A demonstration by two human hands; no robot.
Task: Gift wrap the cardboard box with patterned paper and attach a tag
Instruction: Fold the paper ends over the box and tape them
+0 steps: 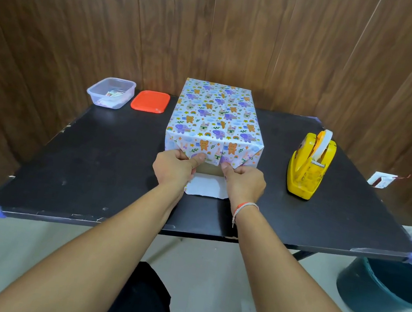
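Observation:
The cardboard box (210,167) stands in the middle of the black table, covered on top and sides by patterned paper (216,114) with animals and rainbows. At the near end the top flap is folded down, and bare cardboard shows below it. My left hand (175,168) pinches the flap's lower left edge. My right hand (243,181) pinches its lower right edge. The bottom flap of paper (205,186) lies flat on the table, white side up, between my wrists. No tag is visible by the box.
A yellow tape dispenser (310,163) stands to the right of the box. At the back left sit a clear plastic container (110,92) with small items and its orange lid (150,101). A dark bucket (388,287) stands on the floor, lower right. The black table (91,165) ends near me.

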